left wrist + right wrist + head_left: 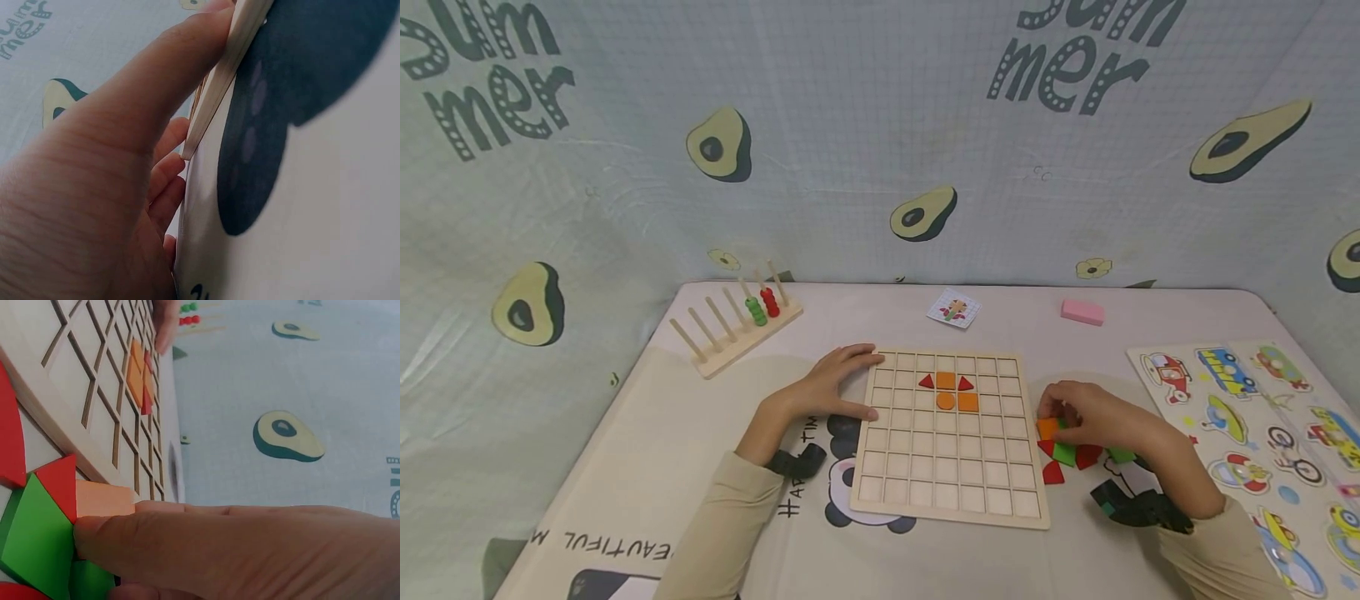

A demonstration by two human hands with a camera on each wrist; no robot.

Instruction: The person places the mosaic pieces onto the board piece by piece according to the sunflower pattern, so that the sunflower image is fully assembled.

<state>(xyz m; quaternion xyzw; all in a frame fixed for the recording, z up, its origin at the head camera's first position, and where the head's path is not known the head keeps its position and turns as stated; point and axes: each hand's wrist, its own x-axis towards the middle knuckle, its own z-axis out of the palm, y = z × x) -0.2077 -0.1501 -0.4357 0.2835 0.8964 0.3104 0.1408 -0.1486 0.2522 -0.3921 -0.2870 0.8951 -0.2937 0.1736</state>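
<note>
A wooden grid board (949,497) lies on the table, with two orange squares (967,402), an orange disc (945,401) and two red triangles (927,382) in its upper cells. My left hand (827,387) spans the board's upper left corner, thumb against the left edge and fingertips at the top edge. Right of the board, my right hand (1101,414) is over a small pile of pieces. Its thumb and fingers pinch an orange block (103,499); the far fingers are mostly hidden. Green blocks (37,540) and red pieces (1053,473) lie around it.
A peg stand (748,335) with green and red beads is at the back left. A picture card (954,308) and a pink eraser-like block (1082,312) lie behind the board. To the right is a vehicle picture board (1247,433). A patterned cloth hangs behind.
</note>
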